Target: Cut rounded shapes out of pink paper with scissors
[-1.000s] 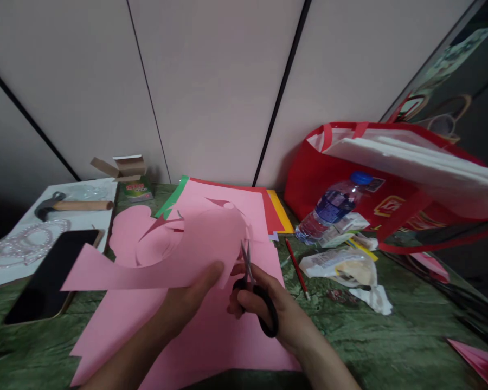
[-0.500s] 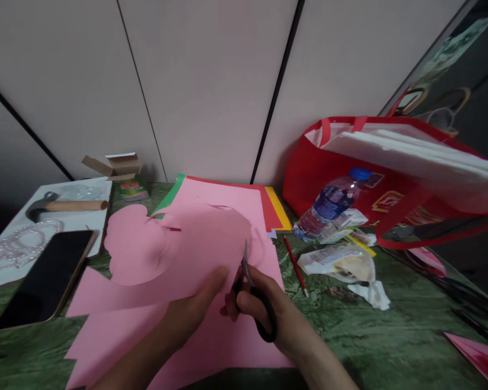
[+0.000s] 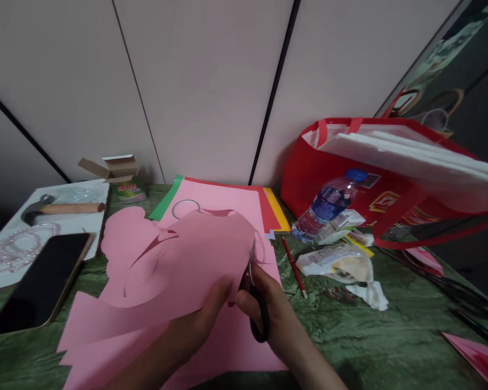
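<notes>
My left hand [image 3: 211, 311] grips the lower edge of a pink paper sheet [image 3: 203, 254], thumb on top and the other fingers hidden beneath. In my right hand [image 3: 266, 298] is a pair of scissors [image 3: 261, 317] with black handles, its blades at the sheet's right edge. A thin curled paper strip [image 3: 263, 246] hangs beside the blades. Joined to or overlapping the sheet on the left is a scalloped pink paper shape [image 3: 126, 238]; which, I cannot tell. More pink sheets [image 3: 252, 346] lie underneath on the table.
Left are a phone [image 3: 40, 284], a hammer [image 3: 69, 208], a bead string [image 3: 20, 249] and a small open box [image 3: 130, 187]. Right are a red pencil [image 3: 295, 268], a water bottle [image 3: 327, 206], plastic packaging [image 3: 337, 264], a red bag [image 3: 309, 168] and other black-handled scissors [image 3: 463, 292].
The pink sheet has turned and tilted in my left hand, and a thin ring outline now shows behind its top edge. My scissors have shifted slightly along the right edge.
</notes>
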The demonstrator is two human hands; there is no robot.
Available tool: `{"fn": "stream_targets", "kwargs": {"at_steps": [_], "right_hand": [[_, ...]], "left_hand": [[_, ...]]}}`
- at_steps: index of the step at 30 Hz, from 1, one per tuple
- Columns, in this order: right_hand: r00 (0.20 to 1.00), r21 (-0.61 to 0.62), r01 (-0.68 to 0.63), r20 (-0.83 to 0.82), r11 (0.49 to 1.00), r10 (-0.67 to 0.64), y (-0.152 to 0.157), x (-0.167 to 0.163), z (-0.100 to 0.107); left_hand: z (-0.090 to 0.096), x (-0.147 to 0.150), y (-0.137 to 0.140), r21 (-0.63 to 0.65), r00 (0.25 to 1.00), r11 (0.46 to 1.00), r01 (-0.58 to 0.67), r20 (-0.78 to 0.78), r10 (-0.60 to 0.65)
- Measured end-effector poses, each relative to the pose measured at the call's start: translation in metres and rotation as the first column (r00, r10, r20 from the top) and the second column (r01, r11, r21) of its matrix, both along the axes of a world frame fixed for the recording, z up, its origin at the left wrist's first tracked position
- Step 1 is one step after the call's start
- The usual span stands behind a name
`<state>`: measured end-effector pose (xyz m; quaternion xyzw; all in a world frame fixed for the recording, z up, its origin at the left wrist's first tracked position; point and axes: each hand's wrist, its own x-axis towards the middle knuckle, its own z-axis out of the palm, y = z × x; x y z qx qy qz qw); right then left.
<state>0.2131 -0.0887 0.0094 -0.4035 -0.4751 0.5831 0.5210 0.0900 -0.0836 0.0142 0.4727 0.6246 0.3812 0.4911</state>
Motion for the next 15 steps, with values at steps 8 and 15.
{"fn": "stream_targets", "kwargs": {"at_steps": [8,15], "right_hand": [[0.998,0.003,-0.012,-0.060,1.000,0.012,-0.0019,0.0001,-0.0106],[0.996,-0.028,-0.052,-0.073,0.998,0.050,-0.0015,0.0010,-0.0012]], "left_hand": [[-0.0054,-0.0024,-0.0021,-0.152,0.998,0.987,-0.051,-0.027,0.048],[0.0039,0.0005,-0.0038,-0.199,0.997,0.978,-0.064,-0.062,0.053]]}}
